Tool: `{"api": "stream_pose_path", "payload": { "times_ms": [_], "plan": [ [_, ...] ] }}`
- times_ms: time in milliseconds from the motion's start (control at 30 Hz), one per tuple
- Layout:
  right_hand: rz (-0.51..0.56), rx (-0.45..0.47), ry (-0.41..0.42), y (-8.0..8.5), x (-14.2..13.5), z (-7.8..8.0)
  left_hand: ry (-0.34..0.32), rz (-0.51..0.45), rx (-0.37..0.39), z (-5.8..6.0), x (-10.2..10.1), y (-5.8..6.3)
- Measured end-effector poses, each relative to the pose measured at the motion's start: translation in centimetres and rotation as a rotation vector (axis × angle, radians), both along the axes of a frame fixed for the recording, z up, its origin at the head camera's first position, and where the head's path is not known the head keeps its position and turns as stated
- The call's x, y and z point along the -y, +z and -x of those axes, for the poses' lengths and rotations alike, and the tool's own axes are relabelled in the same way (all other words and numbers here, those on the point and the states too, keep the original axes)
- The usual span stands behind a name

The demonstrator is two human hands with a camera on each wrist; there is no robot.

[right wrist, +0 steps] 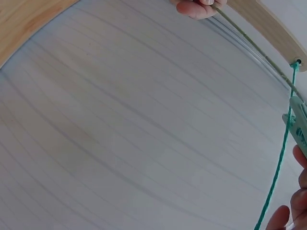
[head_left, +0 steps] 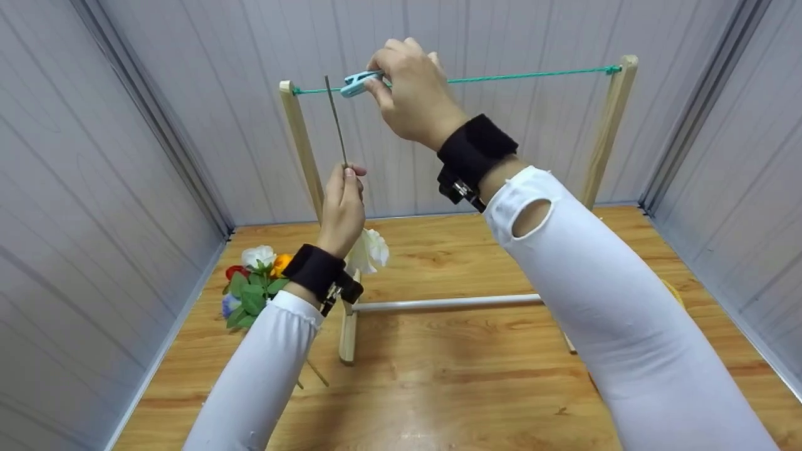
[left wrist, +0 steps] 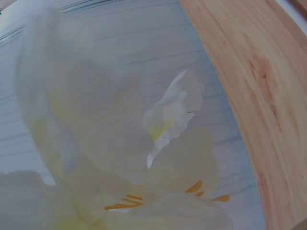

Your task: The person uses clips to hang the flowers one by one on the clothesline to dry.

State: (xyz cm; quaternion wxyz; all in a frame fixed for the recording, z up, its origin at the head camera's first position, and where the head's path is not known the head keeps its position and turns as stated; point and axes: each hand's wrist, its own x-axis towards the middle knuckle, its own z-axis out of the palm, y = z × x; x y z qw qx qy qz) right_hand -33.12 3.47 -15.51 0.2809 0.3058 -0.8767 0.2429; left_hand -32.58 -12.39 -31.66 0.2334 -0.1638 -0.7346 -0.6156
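Note:
My left hand (head_left: 343, 210) pinches a thin stem (head_left: 337, 122), which points upward past the fingertips. Its white flower (head_left: 376, 247) hangs head down below the hand, with yellow at the petal bases and orange stamens filling much of the left wrist view. Up at the green cord (head_left: 532, 75), my right hand (head_left: 416, 91) grips a light blue clothespin (head_left: 357, 83) between thumb and fingers. In the right wrist view, the clothespin's nose (right wrist: 293, 112) overlaps the cord, and the stem's upper end crosses close by. Some right fingers are hidden behind the hand.
Two wooden posts (head_left: 299, 134) carry the cord, with a white bar (head_left: 448, 302) joining them low down. Colourful flowers with green leaves (head_left: 254, 288) lie on the wood-grain table (head_left: 438, 401) at left, partly behind my left wrist. Pale panel walls (head_left: 81, 188) enclose the table.

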Motion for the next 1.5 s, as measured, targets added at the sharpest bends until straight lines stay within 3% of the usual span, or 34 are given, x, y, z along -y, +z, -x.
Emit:
{"api": "stream_pose_path", "payload": {
  "times_ms": [367, 900, 1100, 1500],
  "plan": [
    [-0.016, 0.138, -0.006, -0.1, 1.5, 0.4, 0.022, 0.02, 0.008, 0.1, -0.3, -0.4],
    [-0.082, 0.227, 0.026, -0.5, 1.2, 0.9, 0.033, 0.009, -0.005, 0.2, -0.4, -0.7],
    [-0.084, 0.212, 0.024, -0.4, 0.9, 1.1, 0.02, -0.001, -0.003, 0.0, -0.5, -0.4],
    [-0.059, 0.13, 0.061, -0.4, -0.5, 1.2, -0.071, -0.049, 0.027, 0.2, -0.9, -0.2]
  ]
}}
